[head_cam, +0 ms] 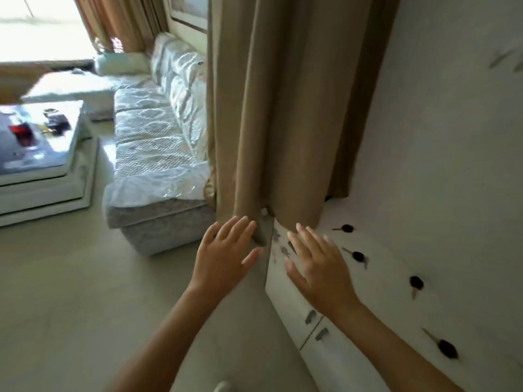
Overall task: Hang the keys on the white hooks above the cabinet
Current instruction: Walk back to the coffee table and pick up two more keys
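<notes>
Four black-headed keys in view on the white cabinet top: nearest the curtain the first key, then the second key, the third key and, closest to the camera, the fourth key. All lying flat on that surface, well apart from one another. White hooks not seen for certain – only blurred marks high on the wall at the right.

Risks from here, as a judgement: thin flat keys hard to pick from a smooth top, so easily pushed along or off the cabinet edge to the floor; curtain hem hanging over the far end, likely to catch a finger; hooks out of sight, so a blind reach possible.

Left hand palm down, fingers spread, tips at the curtain hem, beside the cabinet front. Right hand also flat and spread, above the cabinet edge – grip of both loose and holding nothing.
</notes>
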The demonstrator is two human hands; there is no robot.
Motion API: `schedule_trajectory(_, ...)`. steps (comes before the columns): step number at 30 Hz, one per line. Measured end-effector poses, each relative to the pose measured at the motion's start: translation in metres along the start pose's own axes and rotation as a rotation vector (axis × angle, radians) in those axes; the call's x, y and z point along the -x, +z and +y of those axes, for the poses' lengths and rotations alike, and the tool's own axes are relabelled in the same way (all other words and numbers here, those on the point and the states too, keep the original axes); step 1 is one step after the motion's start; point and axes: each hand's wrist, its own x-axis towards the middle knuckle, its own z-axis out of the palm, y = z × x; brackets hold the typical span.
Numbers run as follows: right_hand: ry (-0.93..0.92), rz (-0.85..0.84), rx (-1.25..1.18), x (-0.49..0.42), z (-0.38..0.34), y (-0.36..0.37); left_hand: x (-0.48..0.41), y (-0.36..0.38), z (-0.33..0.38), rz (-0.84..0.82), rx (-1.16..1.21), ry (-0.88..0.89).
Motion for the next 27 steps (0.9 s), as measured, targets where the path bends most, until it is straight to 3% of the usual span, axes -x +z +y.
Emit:
schedule_trajectory(10, -0.409, -0.004, -0.139, -0.064, -0.239, 0.054, 0.145, -0.059, -0.201, 0.003, -0.139, -0.423)
schedule_trajectory(18, -0.552, -0.058, -0.238, -0.097, -0.440, 0.101, 0.261, -0.119, -0.371, -0.043, -0.272, -0.601)
schedule_trajectory(27, -0.709, -0.136, -0.282, -0.157, -0.601, 0.157, 0.330, -0.138, -0.505, -0.022, -0.300, -0.826)
